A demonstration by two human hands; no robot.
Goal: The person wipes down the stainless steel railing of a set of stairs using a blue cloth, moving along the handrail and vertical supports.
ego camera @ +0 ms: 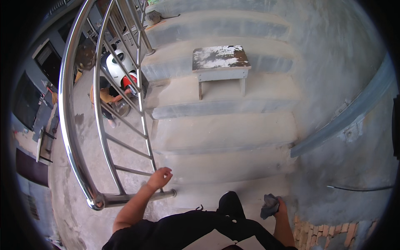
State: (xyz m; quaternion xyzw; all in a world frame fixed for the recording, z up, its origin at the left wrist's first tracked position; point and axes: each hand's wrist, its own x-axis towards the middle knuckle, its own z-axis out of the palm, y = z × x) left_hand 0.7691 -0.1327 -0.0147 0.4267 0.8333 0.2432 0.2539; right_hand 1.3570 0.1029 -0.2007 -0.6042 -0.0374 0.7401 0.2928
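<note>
My left hand point(160, 178) is raised beside the lower end of the stainless steel stair railing point(120, 199), its fingers slightly curled with nothing seen between them. At the right, my right hand point(281, 206) grips a crumpled dark grey cloth point(270, 206). Concrete steps point(223, 131) rise in front of me. A small wooden stool point(221, 59) with worn, peeling paint on its top stands on one of the steps further up.
Beyond the railing, a person point(107, 93) crouches by a white and red scooter point(120, 67) and a metal basin point(122, 108). A plastered wall point(340, 62) with a slanting blue-grey beam point(347, 112) bounds the right side. Exposed bricks point(325, 232) show at lower right.
</note>
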